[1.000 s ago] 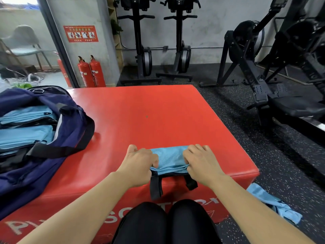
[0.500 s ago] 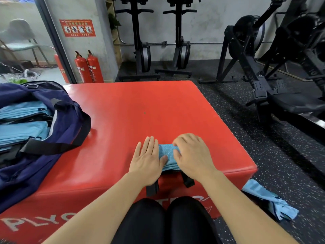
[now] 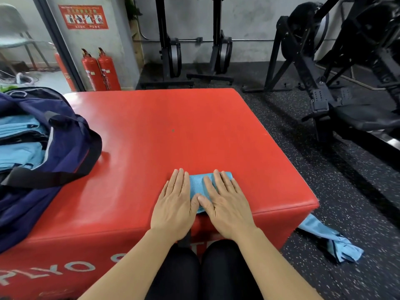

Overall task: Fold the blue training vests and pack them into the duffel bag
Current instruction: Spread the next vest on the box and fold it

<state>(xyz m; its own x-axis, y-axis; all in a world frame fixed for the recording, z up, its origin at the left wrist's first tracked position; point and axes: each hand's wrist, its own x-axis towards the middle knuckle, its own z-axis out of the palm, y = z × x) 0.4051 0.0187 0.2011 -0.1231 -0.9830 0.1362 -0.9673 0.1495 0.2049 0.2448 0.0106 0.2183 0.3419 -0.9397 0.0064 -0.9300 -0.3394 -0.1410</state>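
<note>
A light blue vest (image 3: 198,185), folded into a small bundle, lies near the front edge of the red plyo box (image 3: 173,126). My left hand (image 3: 175,204) and my right hand (image 3: 225,204) lie flat on it side by side, fingers straight, pressing it down. A black strap of the vest hangs over the box's front between my knees. The navy duffel bag (image 3: 71,148) sits open at the left of the box, with folded blue vests (image 3: 19,139) stacked inside. Another blue vest (image 3: 324,239) lies crumpled on the floor at the right of the box.
Two red fire extinguishers (image 3: 101,70) stand against the wall behind the box. Black rowing machines (image 3: 324,79) fill the floor at the back and right. A grey chair (image 3: 13,37) stands beyond the glass door at far left.
My hands went from gripping the vest's edge to folding it over, and both palms now lie flat on the smaller bundle. The bundle sits a little further from the front edge.
</note>
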